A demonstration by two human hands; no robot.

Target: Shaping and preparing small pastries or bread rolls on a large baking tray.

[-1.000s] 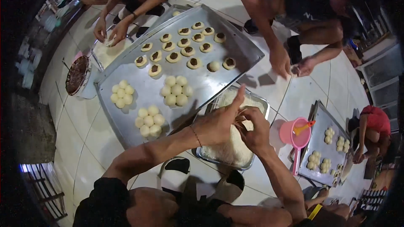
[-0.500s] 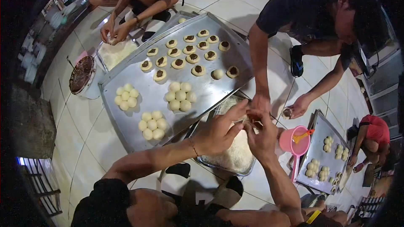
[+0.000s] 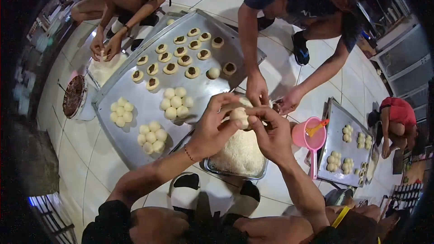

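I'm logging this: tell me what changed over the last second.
The pale dough ball, mostly hidden before, now shows between left hand and right hand. The nearest co-worker's hands, apart half a second ago, have drawn together. Dough rounds on the large tray stayed.

Both bare, the left forearm (image 3: 156, 174) slants up and rightward and the right forearm (image 3: 304, 190) leans up and leftward, so the left hand (image 3: 214, 129) and right hand (image 3: 275, 140) come close together, fingers (image 3: 270, 115) bent and thumbs (image 3: 229, 129) angled inward in a two-handed pinch.
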